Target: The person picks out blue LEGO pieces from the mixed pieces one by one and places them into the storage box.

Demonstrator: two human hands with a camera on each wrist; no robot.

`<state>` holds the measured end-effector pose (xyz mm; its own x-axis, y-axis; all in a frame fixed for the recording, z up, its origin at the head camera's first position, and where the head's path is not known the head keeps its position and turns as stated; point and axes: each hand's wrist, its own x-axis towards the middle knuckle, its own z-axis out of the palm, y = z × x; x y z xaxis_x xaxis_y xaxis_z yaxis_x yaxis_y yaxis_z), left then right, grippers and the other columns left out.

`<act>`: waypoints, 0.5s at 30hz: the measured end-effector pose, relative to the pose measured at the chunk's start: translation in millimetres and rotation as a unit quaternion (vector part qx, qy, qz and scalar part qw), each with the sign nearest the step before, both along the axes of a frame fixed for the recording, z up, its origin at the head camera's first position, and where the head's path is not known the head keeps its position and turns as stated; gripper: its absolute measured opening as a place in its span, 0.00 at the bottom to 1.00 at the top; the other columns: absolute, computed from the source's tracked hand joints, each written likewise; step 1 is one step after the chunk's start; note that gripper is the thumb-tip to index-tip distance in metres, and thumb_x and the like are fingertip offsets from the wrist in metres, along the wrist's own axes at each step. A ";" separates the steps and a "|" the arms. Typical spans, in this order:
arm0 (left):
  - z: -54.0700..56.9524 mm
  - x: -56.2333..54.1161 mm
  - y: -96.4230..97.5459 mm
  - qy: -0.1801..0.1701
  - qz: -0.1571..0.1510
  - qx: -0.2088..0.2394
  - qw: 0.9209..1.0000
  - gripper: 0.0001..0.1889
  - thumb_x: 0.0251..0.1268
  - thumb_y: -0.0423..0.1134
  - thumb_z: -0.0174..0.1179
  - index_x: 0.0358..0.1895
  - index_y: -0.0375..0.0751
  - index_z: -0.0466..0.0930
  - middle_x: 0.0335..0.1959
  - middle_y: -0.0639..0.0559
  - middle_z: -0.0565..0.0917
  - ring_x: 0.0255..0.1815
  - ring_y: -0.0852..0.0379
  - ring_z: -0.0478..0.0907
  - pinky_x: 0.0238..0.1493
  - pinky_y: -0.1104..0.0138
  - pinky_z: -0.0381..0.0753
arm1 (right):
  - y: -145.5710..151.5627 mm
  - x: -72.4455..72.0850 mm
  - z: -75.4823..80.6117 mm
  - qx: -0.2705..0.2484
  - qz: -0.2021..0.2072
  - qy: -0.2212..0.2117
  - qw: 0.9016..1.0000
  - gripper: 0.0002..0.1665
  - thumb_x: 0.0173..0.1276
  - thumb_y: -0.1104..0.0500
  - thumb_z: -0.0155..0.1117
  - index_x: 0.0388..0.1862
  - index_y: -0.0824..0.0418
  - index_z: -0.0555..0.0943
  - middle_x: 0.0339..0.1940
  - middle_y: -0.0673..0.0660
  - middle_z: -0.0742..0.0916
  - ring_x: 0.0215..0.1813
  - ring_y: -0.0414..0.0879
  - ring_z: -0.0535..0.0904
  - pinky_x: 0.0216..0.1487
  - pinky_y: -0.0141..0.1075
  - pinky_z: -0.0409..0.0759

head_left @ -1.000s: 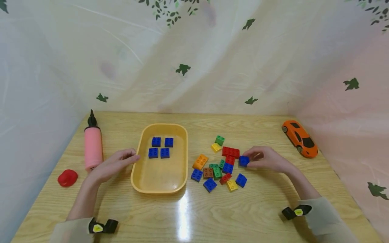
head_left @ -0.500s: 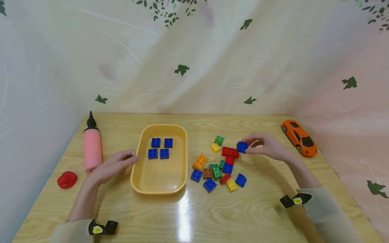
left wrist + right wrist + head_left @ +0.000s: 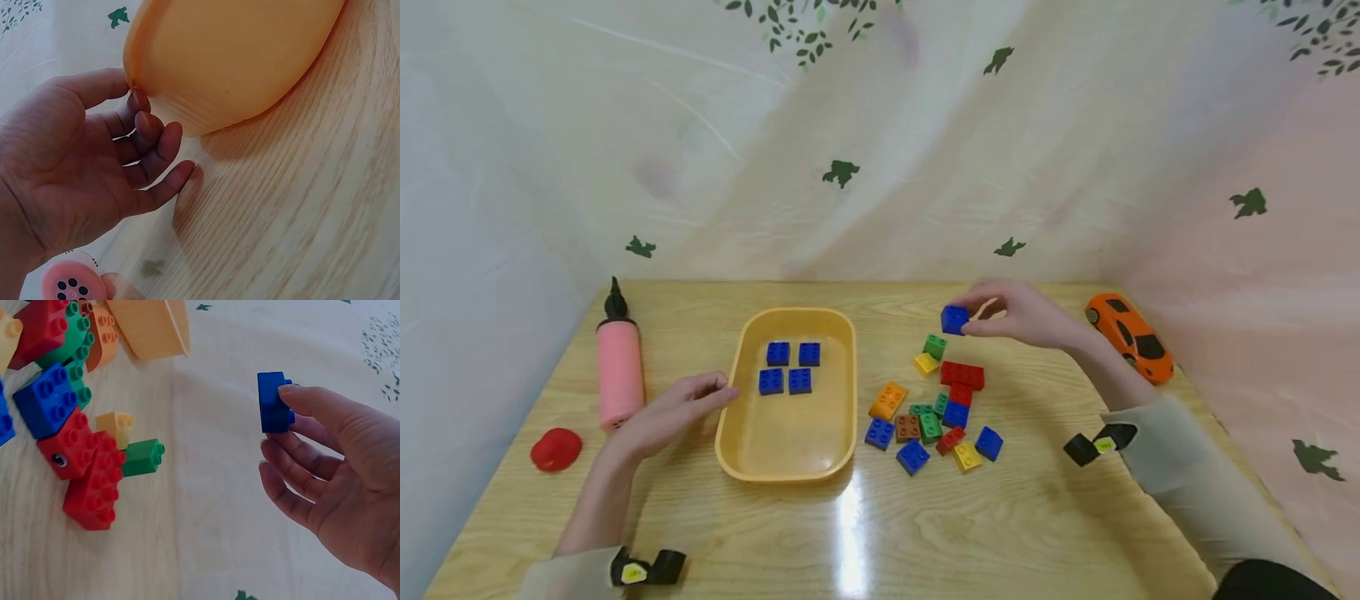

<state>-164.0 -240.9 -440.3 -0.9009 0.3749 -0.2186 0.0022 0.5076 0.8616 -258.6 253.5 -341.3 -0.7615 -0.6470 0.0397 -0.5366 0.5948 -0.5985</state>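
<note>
Between thumb and fingers, my right hand [image 3: 1018,315] pinches a blue toy brick [image 3: 954,320], raised above the table behind the loose pile. The right wrist view shows this blue brick [image 3: 272,403] side-on, its studs toward the palm. My left hand [image 3: 681,408] holds the left rim of a yellow plastic tray [image 3: 790,446]; in the left wrist view thumb and index finger pinch the edge of the tray [image 3: 231,56], the other fingers loosely bent below. Inside the tray, several blue bricks [image 3: 800,381] sit in two rows toward the back.
Right of the tray lie mixed bricks, including a long red brick [image 3: 962,375], a green brick [image 3: 935,346] and an orange brick [image 3: 888,400]. An orange toy car [image 3: 1129,337] stands at the right edge. At left are a pink pump [image 3: 621,371] and a red rounded object [image 3: 556,450].
My right hand has lifted the blue brick from the pile's right side and carried it up, back and leftward. The left hand stays at the tray's rim.
</note>
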 end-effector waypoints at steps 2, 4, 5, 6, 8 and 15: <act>-0.2 0.1 -0.7 -0.001 0.000 0.002 1.000 0.19 0.81 0.50 0.51 0.41 0.35 0.72 0.33 0.45 0.69 0.36 0.52 0.68 0.36 0.64 0.64 | -9.9 -4.5 4.9 0.009 0.006 0.005 1.000 0.21 0.71 0.56 0.71 0.62 0.56 0.84 0.50 0.54 0.86 0.51 0.47 0.84 0.57 0.46 0.84; -0.2 0.2 -1.1 -0.003 0.000 0.002 1.000 0.19 0.81 0.51 0.51 0.41 0.35 0.72 0.33 0.45 0.69 0.36 0.52 0.68 0.36 0.64 0.64 | -20.0 -8.9 9.1 0.017 0.009 0.004 1.000 0.22 0.71 0.54 0.71 0.62 0.56 0.84 0.50 0.54 0.86 0.52 0.48 0.85 0.57 0.47 0.84; -0.2 0.2 -1.2 -0.003 0.001 0.003 1.000 0.19 0.81 0.50 0.51 0.41 0.35 0.72 0.33 0.45 0.69 0.36 0.52 0.68 0.36 0.64 0.64 | -25.5 -10.6 11.2 0.019 0.012 0.002 1.000 0.22 0.71 0.54 0.71 0.62 0.56 0.83 0.51 0.54 0.86 0.52 0.48 0.85 0.58 0.48 0.84; -0.1 0.2 -1.1 -0.004 0.002 0.002 1.000 0.19 0.81 0.51 0.51 0.41 0.36 0.72 0.33 0.45 0.69 0.36 0.52 0.68 0.36 0.64 0.64 | -31.4 -12.1 13.2 0.022 0.013 -0.001 1.000 0.23 0.71 0.53 0.71 0.62 0.56 0.83 0.52 0.54 0.86 0.52 0.48 0.85 0.58 0.47 0.84; 0.0 0.3 -0.8 -0.004 0.002 0.002 1.000 0.19 0.81 0.51 0.51 0.41 0.35 0.72 0.33 0.45 0.69 0.36 0.52 0.67 0.36 0.64 0.64 | -43.8 -14.7 16.4 0.029 0.019 -0.007 0.999 0.23 0.70 0.53 0.72 0.62 0.56 0.83 0.53 0.55 0.87 0.53 0.49 0.84 0.58 0.48 0.84; -0.6 0.2 0.1 -0.001 0.002 0.004 1.000 0.19 0.81 0.50 0.51 0.40 0.35 0.71 0.33 0.46 0.69 0.36 0.52 0.67 0.36 0.65 0.63 | -90.1 -20.4 15.3 0.072 0.056 0.010 0.996 0.22 0.69 0.51 0.72 0.60 0.55 0.85 0.50 0.51 0.89 0.51 0.46 0.84 0.57 0.44 0.84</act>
